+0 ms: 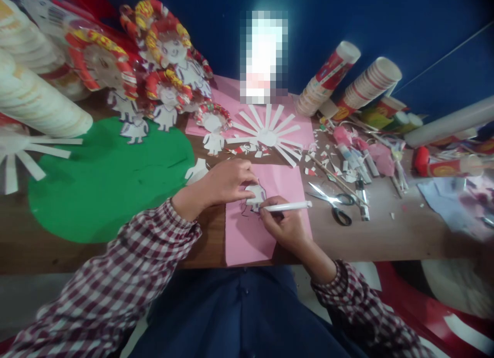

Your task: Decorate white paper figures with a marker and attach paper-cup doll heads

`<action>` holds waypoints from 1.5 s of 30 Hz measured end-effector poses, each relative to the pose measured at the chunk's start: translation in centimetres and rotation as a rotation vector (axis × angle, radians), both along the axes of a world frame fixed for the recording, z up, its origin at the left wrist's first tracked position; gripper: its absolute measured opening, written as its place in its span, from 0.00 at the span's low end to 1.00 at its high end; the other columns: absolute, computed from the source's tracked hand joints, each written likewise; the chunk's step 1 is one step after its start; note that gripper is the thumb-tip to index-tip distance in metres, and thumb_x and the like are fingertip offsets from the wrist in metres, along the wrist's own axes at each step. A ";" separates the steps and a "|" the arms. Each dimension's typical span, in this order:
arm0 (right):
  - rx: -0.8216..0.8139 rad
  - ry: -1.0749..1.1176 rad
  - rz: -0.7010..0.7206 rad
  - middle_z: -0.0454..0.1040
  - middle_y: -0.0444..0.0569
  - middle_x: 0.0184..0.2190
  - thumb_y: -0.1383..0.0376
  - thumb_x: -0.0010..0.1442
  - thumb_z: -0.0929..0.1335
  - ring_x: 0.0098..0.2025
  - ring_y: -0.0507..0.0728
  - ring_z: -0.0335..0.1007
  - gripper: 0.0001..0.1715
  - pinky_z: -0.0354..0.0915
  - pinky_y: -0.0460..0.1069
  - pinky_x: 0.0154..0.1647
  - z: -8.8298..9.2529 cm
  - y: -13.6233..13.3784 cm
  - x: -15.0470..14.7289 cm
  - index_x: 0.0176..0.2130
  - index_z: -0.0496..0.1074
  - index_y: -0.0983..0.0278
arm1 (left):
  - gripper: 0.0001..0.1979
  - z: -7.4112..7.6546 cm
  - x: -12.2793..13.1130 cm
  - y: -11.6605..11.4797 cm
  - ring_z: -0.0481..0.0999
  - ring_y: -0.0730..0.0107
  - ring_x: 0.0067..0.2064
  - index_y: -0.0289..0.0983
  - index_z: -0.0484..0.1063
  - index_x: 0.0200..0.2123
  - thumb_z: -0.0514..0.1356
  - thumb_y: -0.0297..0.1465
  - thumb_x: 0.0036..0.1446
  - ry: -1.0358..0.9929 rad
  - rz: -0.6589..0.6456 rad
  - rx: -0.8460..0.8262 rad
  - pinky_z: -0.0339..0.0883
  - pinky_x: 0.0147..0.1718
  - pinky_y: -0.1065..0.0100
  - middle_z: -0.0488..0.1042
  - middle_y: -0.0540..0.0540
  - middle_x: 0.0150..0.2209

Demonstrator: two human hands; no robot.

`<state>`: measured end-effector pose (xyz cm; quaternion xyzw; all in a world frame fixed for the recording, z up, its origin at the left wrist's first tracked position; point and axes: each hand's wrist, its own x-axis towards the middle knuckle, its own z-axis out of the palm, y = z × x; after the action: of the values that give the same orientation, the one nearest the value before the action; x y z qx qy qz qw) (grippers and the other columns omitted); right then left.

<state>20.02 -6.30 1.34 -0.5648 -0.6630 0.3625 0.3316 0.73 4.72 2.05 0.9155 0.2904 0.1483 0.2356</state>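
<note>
A pink paper sheet [250,234] lies on the brown table [386,234] in front of me. My left hand [226,180] presses a small white paper cut-out [257,193] flat onto the pink sheet, fingers curled over it. My right hand [281,221] is closed round a white pen [287,207], whose tip meets the pink sheet at the cut-out's edge, where a dark drawn line shows.
Scissors [334,201] lie just right of the pink sheet. A green paper disc [108,178] sits at left, paper dolls [165,90] and a white paper sun [268,134] behind. Stacked paper cups [370,83], markers and paper scraps crowd the right side.
</note>
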 end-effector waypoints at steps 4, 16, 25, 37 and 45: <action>0.005 0.006 0.004 0.71 0.44 0.22 0.65 0.58 0.66 0.21 0.51 0.66 0.04 0.62 0.45 0.22 0.0 0.0 0.0 0.33 0.71 0.63 | 0.12 0.0 0.0 0.0 0.72 0.64 0.41 0.38 0.78 0.42 0.63 0.36 0.56 -0.003 0.002 -0.002 0.62 0.40 0.66 0.73 0.45 0.38; -0.023 0.027 -0.022 0.72 0.44 0.23 0.64 0.59 0.67 0.21 0.50 0.64 0.05 0.61 0.45 0.21 0.0 -0.2 0.0 0.35 0.72 0.64 | 0.12 0.4 0.0 0.0 0.72 0.63 0.42 0.37 0.78 0.41 0.63 0.36 0.56 0.008 -0.001 -0.018 0.63 0.41 0.65 0.73 0.44 0.39; -0.023 0.022 -0.010 0.71 0.45 0.22 0.65 0.59 0.67 0.21 0.51 0.66 0.05 0.62 0.45 0.22 0.0 -0.1 0.0 0.34 0.72 0.64 | 0.12 0.2 0.0 0.0 0.72 0.63 0.42 0.38 0.78 0.42 0.63 0.36 0.56 0.015 -0.003 -0.012 0.63 0.41 0.65 0.73 0.44 0.39; -0.025 0.015 -0.004 0.72 0.44 0.22 0.65 0.57 0.67 0.20 0.50 0.65 0.04 0.62 0.44 0.21 0.2 -0.1 -0.1 0.33 0.71 0.63 | 0.12 0.4 0.1 -0.1 0.72 0.63 0.41 0.38 0.78 0.41 0.63 0.36 0.56 0.019 0.002 -0.020 0.63 0.41 0.65 0.73 0.44 0.38; -0.006 0.029 -0.003 0.73 0.44 0.23 0.67 0.56 0.67 0.21 0.50 0.65 0.02 0.61 0.44 0.21 0.3 -0.1 -0.1 0.33 0.71 0.63 | 0.11 0.3 0.0 0.0 0.71 0.64 0.41 0.38 0.78 0.41 0.63 0.37 0.56 0.013 -0.002 -0.015 0.62 0.40 0.66 0.72 0.44 0.38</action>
<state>19.93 -6.36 1.65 -0.5614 -0.6563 0.3721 0.3399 0.73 4.69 2.34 0.9151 0.2920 0.1397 0.2406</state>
